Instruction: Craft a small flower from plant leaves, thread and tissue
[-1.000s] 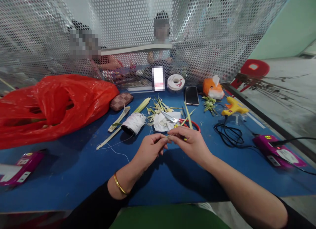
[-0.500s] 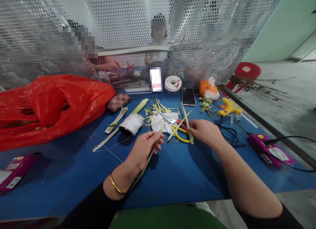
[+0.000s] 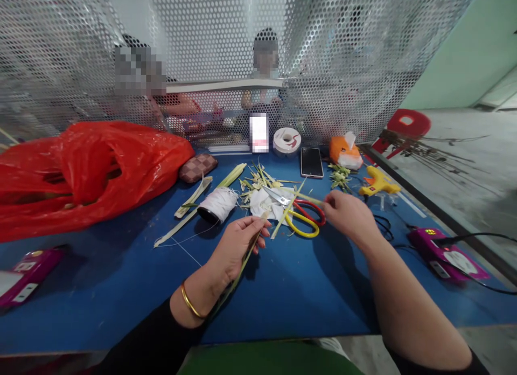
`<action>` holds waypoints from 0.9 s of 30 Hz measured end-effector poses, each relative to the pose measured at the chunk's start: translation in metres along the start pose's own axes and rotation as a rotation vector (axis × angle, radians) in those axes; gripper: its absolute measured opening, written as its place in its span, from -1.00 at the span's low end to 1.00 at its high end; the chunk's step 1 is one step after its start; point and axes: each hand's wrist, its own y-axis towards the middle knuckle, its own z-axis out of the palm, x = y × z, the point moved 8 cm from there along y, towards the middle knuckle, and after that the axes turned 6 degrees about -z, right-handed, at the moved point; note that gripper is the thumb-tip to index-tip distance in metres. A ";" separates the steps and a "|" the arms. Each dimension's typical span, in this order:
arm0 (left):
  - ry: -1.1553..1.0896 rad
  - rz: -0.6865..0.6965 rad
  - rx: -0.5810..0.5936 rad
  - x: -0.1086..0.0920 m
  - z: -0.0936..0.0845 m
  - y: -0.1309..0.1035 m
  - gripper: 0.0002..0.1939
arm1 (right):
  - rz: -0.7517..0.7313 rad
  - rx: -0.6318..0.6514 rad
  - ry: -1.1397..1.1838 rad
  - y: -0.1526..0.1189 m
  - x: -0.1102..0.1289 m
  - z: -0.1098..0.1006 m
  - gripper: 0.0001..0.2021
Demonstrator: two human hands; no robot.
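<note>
My left hand point(image 3: 239, 245) is closed on a thin greenish plant stem point(image 3: 241, 270), which slants down past my wrist. My right hand point(image 3: 350, 213) pinches one end of a pale leaf strip point(image 3: 312, 199) just right of the scissors. Those scissors point(image 3: 283, 199), with one red and one yellow handle, lie with their blades over a crumpled white tissue point(image 3: 260, 203). A second pale green strip point(image 3: 280, 223) lies slantwise across them. Left of the tissue, a spool of white thread point(image 3: 220, 202) rests on its side, with loose thread trailing toward the front left.
A red plastic bag point(image 3: 133, 148) covers the left side. Leaf scraps point(image 3: 262, 175), a black phone point(image 3: 312, 162), a white reel point(image 3: 287, 140) and an orange tissue pack point(image 3: 346, 150) stand farther back. Right are a yellow glue gun point(image 3: 378, 182) and a purple power box point(image 3: 438, 250) with cables.
My right hand has moved slightly right, and the strip in it has swung from nearly upright to nearly level. The left hand keeps its hold on the stem. The view has shifted slightly.
</note>
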 end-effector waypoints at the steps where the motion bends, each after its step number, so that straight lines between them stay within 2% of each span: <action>1: 0.002 0.000 -0.001 0.000 0.000 0.001 -0.82 | 0.022 -0.074 0.040 -0.001 -0.004 -0.009 -0.85; 3: 0.022 0.016 -0.008 0.000 -0.001 0.001 -0.81 | 0.036 -0.233 0.159 -0.005 -0.008 -0.024 -0.86; 5: 0.094 0.066 -0.025 -0.004 -0.002 0.000 -0.78 | -0.045 -0.298 0.292 -0.007 -0.003 -0.030 -0.87; 7: 0.236 0.184 -0.059 -0.014 -0.001 -0.006 -0.78 | -0.230 -0.208 0.412 -0.009 0.015 -0.024 -0.86; 10: 0.534 0.507 -0.117 -0.039 0.007 -0.024 -0.79 | -0.530 0.040 0.554 -0.019 0.051 -0.006 -0.86; 12: 0.695 0.682 -0.111 -0.047 0.016 -0.035 -0.81 | -0.639 0.162 0.615 -0.029 0.069 0.004 -0.88; 13: 0.742 0.718 -0.087 -0.047 0.021 -0.037 -0.81 | -0.665 0.201 0.643 -0.033 0.076 0.007 -0.89; 15: 0.787 0.689 -0.009 -0.041 0.027 -0.035 -0.81 | -0.675 0.229 0.681 -0.038 0.085 0.013 -0.89; 18: 0.829 0.541 0.067 -0.026 0.030 -0.026 -0.78 | -0.632 0.197 0.724 -0.039 0.087 0.016 -0.92; 20: 0.849 0.482 0.036 -0.023 0.027 -0.022 -0.77 | -0.564 0.197 0.784 -0.036 0.082 0.019 -0.95; 24: 0.797 0.480 -0.089 -0.031 0.016 -0.022 -0.77 | -0.360 0.164 0.926 -0.026 0.064 0.018 -0.85; 27: 0.736 0.419 -0.107 -0.032 0.012 -0.021 -0.75 | -0.272 0.135 1.031 -0.023 0.058 0.016 -0.81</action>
